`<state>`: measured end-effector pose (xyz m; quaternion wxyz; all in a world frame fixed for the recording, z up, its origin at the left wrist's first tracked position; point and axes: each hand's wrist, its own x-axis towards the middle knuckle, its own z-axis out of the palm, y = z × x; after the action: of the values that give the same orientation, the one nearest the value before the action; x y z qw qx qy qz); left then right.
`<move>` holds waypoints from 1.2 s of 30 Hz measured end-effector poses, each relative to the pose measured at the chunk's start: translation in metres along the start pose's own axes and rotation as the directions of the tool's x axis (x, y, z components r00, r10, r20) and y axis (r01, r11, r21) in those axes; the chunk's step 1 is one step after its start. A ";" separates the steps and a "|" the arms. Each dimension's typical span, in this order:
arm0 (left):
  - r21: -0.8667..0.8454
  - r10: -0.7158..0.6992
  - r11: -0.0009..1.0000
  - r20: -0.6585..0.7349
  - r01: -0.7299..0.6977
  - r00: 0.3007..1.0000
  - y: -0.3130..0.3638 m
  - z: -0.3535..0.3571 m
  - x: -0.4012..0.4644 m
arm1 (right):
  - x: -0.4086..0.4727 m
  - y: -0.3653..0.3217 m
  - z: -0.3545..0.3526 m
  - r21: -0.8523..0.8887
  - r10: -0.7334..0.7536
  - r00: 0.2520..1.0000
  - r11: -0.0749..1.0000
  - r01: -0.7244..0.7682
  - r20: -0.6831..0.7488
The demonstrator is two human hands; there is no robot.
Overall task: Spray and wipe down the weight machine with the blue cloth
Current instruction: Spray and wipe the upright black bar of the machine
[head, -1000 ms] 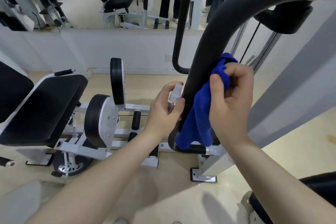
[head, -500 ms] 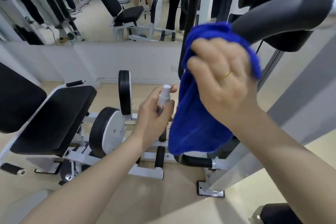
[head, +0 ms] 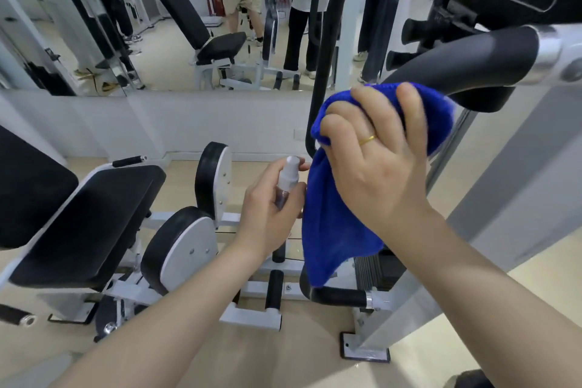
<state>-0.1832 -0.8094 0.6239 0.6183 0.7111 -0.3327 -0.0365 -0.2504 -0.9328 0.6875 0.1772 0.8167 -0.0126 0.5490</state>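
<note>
A pale wooden floor (head: 302, 353) runs back to a low white wall with a mirror (head: 176, 19) above it, where people's legs show. A black-padded seat (head: 85, 224) stands at left. On the right, the right hand (head: 381, 164) grips the blue cloth (head: 330, 242) around the weight machine's black curved bar (head: 466, 72), cloth hanging down. Just left, the left hand (head: 271, 214) holds a small spray bottle (head: 286, 179) upright, fingers curled round it.

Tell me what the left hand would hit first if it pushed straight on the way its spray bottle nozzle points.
Most likely the blue cloth, hanging just right of the spray bottle in the left hand; depth is unclear.
</note>
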 end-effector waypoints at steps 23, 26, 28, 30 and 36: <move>-0.019 0.082 0.997 0.111 -0.080 0.990 0.006 0.002 0.008 | 0.009 -0.013 -0.003 -0.004 -0.129 0.983 0.991 0.131 0.129; 0.038 0.017 0.999 0.104 -0.021 0.994 -0.007 -0.010 0.003 | -0.006 -0.034 0.006 0.044 -0.113 0.978 0.993 0.107 0.174; 0.032 -0.077 0.997 0.099 0.074 0.992 -0.020 -0.020 -0.003 | -0.023 -0.048 0.011 0.083 -0.096 0.961 0.994 0.077 0.261; -0.007 -0.154 0.988 0.053 0.154 0.987 -0.038 -0.034 -0.007 | -0.042 -0.067 0.025 0.167 -0.080 0.925 0.986 0.018 0.371; -0.028 -0.232 0.972 0.068 0.235 0.970 -0.090 -0.074 0.027 | -0.046 -0.118 0.093 0.216 0.320 0.723 0.811 -0.543 0.613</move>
<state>-0.0890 -0.7586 0.5694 0.6113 0.7326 -0.2657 -0.1377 -0.1596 -0.8582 0.5826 -0.1320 0.9300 -0.1498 0.3088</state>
